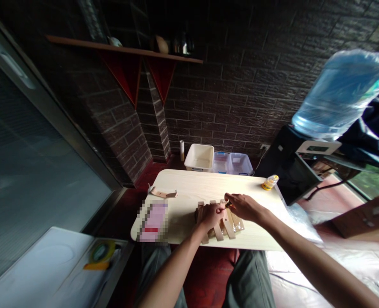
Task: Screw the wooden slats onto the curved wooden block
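On the table in front of me lies a slatted wooden piece [219, 233], pale slats over crosswise wood, with clear plastic wrap showing between them. My left hand [211, 214] rests on its slats, thumb and fingers pinched near the tip of a small tool; what they pinch is too small to name. My right hand [243, 205] is closed around that tool, which looks like a screwdriver [228, 205] with a dark and yellowish handle. Its tip points left toward my left fingers. The grip hides most of it.
A bent wooden bracket [164, 194] and a blurred pink item [154, 220] lie on the table's [183, 184] left. At the far right corner stands a yellow-based clear bottle [270, 182]. Behind are a cream bin [199, 157], clear bins [240, 163] and a water dispenser [280, 158].
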A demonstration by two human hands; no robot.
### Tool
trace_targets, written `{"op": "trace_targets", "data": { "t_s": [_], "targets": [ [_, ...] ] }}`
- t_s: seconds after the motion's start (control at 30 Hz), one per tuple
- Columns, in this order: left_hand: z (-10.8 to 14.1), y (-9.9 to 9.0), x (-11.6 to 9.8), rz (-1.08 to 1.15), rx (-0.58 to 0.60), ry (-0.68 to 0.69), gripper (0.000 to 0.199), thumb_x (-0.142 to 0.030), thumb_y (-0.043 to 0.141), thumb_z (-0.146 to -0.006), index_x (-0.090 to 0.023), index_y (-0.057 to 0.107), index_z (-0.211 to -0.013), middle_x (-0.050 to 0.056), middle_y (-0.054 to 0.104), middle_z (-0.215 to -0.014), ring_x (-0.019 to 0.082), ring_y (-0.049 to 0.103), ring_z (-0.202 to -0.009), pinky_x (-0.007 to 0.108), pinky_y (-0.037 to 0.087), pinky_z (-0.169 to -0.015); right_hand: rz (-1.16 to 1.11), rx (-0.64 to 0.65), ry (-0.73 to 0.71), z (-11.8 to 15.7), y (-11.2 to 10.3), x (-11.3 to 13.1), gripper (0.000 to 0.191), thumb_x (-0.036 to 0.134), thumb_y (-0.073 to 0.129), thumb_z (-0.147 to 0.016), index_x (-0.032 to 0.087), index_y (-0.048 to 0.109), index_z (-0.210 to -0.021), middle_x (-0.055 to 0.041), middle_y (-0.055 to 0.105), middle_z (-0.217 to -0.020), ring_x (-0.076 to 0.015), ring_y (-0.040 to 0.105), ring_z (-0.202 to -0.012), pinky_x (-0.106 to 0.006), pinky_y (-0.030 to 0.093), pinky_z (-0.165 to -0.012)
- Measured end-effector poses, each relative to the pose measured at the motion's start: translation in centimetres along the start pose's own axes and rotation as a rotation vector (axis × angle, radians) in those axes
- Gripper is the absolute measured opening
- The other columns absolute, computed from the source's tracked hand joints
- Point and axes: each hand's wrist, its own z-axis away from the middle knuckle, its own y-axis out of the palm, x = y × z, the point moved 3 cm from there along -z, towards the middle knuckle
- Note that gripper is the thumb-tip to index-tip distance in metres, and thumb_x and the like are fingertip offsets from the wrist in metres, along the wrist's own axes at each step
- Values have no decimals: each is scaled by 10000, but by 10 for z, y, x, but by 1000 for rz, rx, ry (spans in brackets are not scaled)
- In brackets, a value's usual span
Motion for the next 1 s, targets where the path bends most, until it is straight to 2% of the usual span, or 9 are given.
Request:
{"op": "trace_targets", "data": {
  "t_s": [0.1,0.27,0.4,0.57,0.83,1.0],
  "targets": [
    [1,-3,-2,-11,9,-9,293,-387,496,-851,-247,731,-957,42,740,-944,226,650,-953,289,406,-786,22,13,-6,0,6,-1,167,267,445,-967,182,481,-1106,-102,697,-937,-202,667,-817,-259,366,-612],
    [-1,-2,-2,-11,-9,33,269,-360,482,-865,-256,726,-911,28,741,-952,205,656,-918,274,402,-756,8,-9,4,-4,12,-6,188,335,453,-978,174,470,-1073,-95,700,-877,-200,669,-760,-256,323,-563],
    [-4,3,2,8,-30,57,275,-367,482,-871,-275,725,-961,18,740,-949,196,661,-888,272,405,-732,11,4,20,-7,13,-9,195,343,459,-974,173,473,-1068,-99,702,-864,-209,674,-770,-256,319,-564],
    [-6,8,8,5,-54,68,258,-356,499,-862,-269,732,-930,16,738,-931,193,660,-887,267,408,-738,8,45,46,-12,13,-11,206,337,454,-974,163,476,-1082,-121,703,-897,-220,676,-810,-260,349,-594],
    [-5,7,4,0,-32,40,266,-337,501,-863,-261,733,-967,21,737,-969,190,652,-931,263,417,-785,24,57,120,-12,15,-7,255,342,450,-964,141,476,-1119,-145,698,-916,-247,676,-850,-279,383,-626],
    [-3,6,5,0,-34,101,257,-327,492,-867,-274,731,-947,6,735,-894,184,660,-865,260,410,-740,24,68,137,-9,9,-5,267,363,451,-959,158,481,-1128,-136,700,-925,-249,676,-851,-279,384,-624]
  ]
}}
